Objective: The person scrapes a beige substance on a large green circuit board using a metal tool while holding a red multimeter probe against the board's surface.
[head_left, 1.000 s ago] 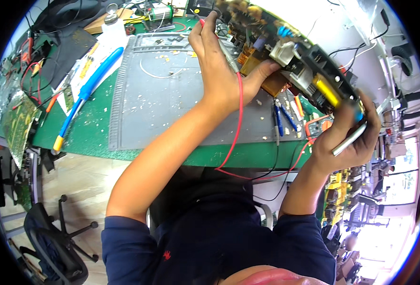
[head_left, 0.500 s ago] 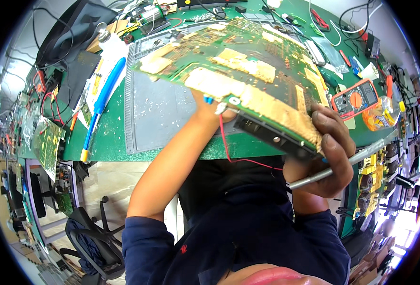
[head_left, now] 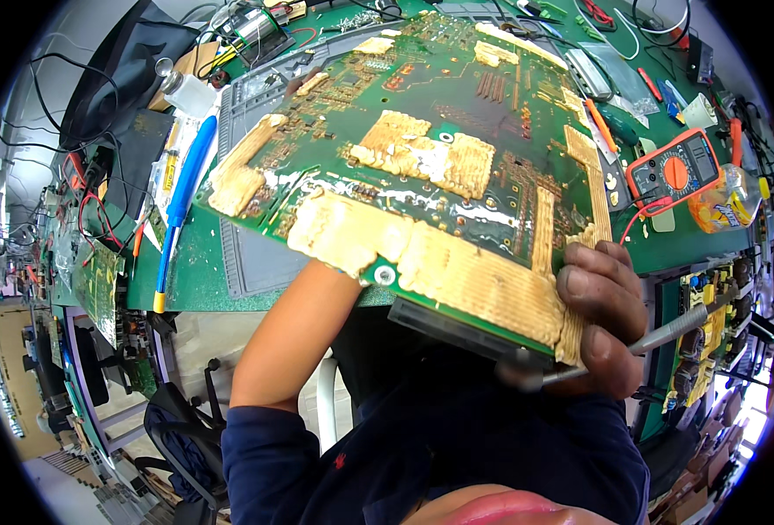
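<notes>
Head view: the right hand [head_left: 604, 306] grips a green, tan-patched circuit board [head_left: 418, 162] and slim silver rod [head_left: 669, 332], overhanging the green surface's [head_left: 196, 273] near edge; the left hand, mostly hidden beneath, grips unclearly.

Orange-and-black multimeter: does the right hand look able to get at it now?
Probably not: the right hand is taken up with the edge of the circuit board and a slim silver tool, though the multimeter lies in plain view beyond.

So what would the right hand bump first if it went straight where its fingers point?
Probably the flat green circuit board with tan ridged patches, since the right hand grips its edge. Depth is unclear, though.
</notes>
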Demonstrator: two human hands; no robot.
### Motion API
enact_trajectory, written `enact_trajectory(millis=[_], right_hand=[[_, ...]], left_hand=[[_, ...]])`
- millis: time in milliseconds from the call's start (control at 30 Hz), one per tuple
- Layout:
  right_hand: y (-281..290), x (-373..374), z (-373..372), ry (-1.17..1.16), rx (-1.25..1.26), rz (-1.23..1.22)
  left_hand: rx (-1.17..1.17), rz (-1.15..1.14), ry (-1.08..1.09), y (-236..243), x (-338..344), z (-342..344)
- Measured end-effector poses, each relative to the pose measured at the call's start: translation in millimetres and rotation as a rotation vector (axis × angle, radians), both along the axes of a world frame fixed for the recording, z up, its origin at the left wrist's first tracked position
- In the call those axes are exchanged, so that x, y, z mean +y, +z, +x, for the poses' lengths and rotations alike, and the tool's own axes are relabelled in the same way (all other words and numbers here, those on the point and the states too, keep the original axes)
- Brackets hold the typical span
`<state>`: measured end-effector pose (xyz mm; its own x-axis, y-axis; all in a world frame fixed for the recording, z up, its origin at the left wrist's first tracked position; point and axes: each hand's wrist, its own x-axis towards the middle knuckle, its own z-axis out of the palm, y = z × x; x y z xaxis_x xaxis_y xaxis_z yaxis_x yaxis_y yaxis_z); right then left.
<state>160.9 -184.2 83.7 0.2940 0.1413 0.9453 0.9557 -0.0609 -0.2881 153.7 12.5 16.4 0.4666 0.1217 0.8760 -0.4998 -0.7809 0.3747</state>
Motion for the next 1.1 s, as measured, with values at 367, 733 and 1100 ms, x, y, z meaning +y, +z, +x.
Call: enact_trajectory(millis=[367, 733, 1100], right_hand=[[-12.9, -9.6, 4.4, 0.129, 0.015, 0.024], [-12.0, -13.7, 1.5, 0.136, 0.098, -0.036], [-13.3, -13.6, 1.9, 0.110, 0.101, 0.000]], left_hand=[[0.052, 0.054, 0.082, 25.1, 1.9, -21.1], [0.050, 0.055, 0.116, 30.9, 2.7, -19.0], [0.058, 0.076, 0.134, 34.3, 1.4, -19.2]])
